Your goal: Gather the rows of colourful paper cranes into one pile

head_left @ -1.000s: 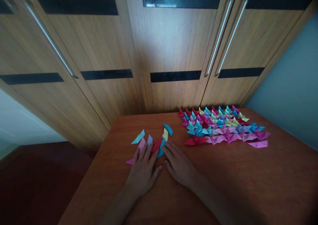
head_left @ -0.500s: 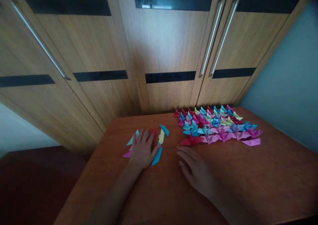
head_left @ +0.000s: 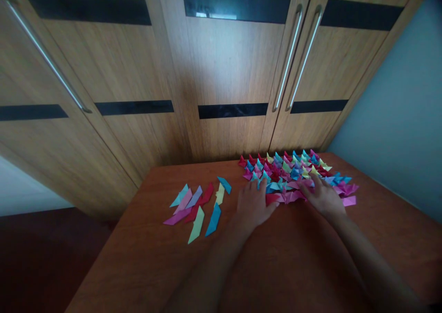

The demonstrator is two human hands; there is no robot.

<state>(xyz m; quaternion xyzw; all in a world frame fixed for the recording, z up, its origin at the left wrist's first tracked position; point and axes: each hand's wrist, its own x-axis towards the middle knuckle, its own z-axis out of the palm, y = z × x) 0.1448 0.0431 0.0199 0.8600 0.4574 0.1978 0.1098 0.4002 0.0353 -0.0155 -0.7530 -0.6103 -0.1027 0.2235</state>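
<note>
Rows of folded paper pieces with upright points [head_left: 276,168], in red, pink, blue and yellow, stand at the back right of the table. My left hand [head_left: 253,206] lies over the front left corner of these rows, fingers spread, next to a red folded piece [head_left: 272,198]. Over the front row, further right, is my right hand [head_left: 323,199], its fingers stretched out beside a pink folded piece [head_left: 292,196]. Both hands are open, and the pieces under their fingers are partly hidden.
Flat folded paper strips lie loose on the left of the brown table [head_left: 138,239], among them a blue strip [head_left: 213,220], a pale green strip [head_left: 196,225] and a red strip [head_left: 207,194]. A wooden cabinet [head_left: 228,64] rises behind; a pale wall [head_left: 397,119] stands at right.
My left hand has left the loose strips and moved right to the rows, uncovering the strips. My right hand has moved right and forward onto the front row. The view has shifted slightly.
</note>
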